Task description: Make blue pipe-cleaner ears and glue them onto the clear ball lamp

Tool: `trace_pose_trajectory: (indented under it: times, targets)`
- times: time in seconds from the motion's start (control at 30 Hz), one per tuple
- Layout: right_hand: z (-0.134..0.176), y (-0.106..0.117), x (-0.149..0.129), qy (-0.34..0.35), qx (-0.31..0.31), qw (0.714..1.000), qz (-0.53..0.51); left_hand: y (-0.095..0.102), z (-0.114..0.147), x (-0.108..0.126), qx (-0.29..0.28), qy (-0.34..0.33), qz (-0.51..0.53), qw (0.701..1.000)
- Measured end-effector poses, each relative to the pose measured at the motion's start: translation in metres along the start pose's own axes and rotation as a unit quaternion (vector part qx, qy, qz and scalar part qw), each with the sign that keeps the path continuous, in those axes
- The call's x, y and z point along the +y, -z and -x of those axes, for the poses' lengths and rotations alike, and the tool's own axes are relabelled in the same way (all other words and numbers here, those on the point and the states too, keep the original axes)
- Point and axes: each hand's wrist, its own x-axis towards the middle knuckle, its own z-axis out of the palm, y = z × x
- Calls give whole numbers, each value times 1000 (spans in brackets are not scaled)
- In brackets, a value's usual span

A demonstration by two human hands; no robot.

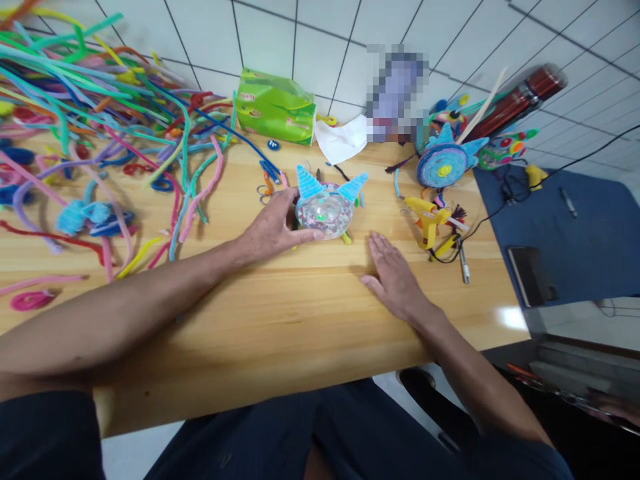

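My left hand is closed round the left side of a clear round craft piece, its thumb along the lower front. Two pointed blue pipe-cleaner ears rise from the top of this piece, and small shiny bits show through its clear front. My right hand lies palm down on the wooden table, fingers stretched out and holding nothing. It is apart from the craft piece, to its lower right. A yellow glue gun lies beyond my right hand. The back of the craft piece is hidden.
A tangle of coloured pipe cleaners covers the table's left. A green tissue pack stands against the tiled wall. At the back right are a blue-eared round craft and a dark red flask. A black cord crosses a blue surface.
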Motion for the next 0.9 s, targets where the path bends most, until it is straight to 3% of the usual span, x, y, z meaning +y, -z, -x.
trace_pose_trajectory:
  times: [0.2,0.37,0.63,0.9]
  targets:
    - [-36,-12,-3,-52,-6,998,26,-1,0,0,8,-8,-14,1000]
    - [-60,-10,3,-50,-12,998,21,-1,0,-3,11,-13,-23,1000]
    - [-17,-6,-14,30,-29,998,44,1,1,-1,1,-2,-43,999]
    - [-9,-3,9,8,-1,1000,8,0,1,0,1,-7,-18,1000]
